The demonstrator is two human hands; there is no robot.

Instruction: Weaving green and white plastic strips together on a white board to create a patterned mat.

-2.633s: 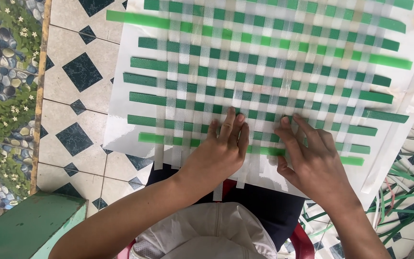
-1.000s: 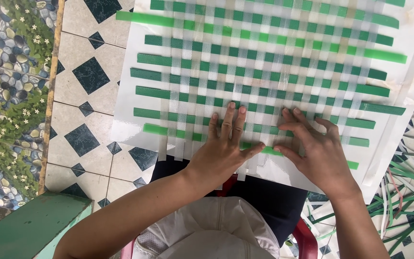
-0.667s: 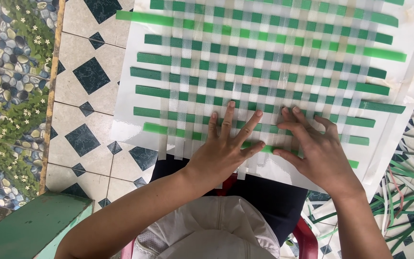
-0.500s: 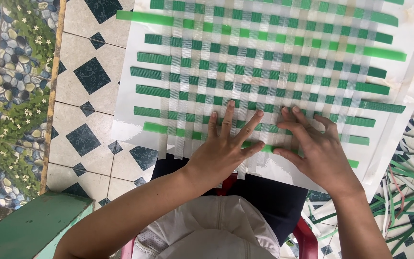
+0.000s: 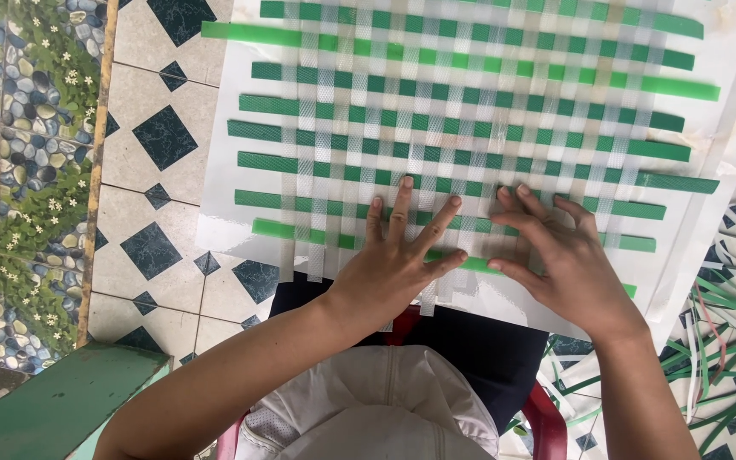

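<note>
A woven mat [image 5: 470,119] of green and translucent white plastic strips lies flat over a white sheet on the tiled floor. My left hand [image 5: 398,255] rests palm down on the mat's near edge, fingers spread. My right hand [image 5: 555,255] presses flat beside it, fingers spread and pointing left over the lowest green strips. Neither hand grips anything. The two hands almost touch at the fingertips.
White floor tiles with dark diamonds [image 5: 163,136] lie to the left, bordered by a pebble-and-flower patterned strip [image 5: 19,145]. A green ledge [image 5: 53,400] sits at the lower left. Loose green strips [image 5: 726,341] lie at the lower right. A red stool edge [image 5: 547,426] shows below.
My left hand's fingers have spread wider on the mat. Both hands stay on the near edge with only slight shifts.
</note>
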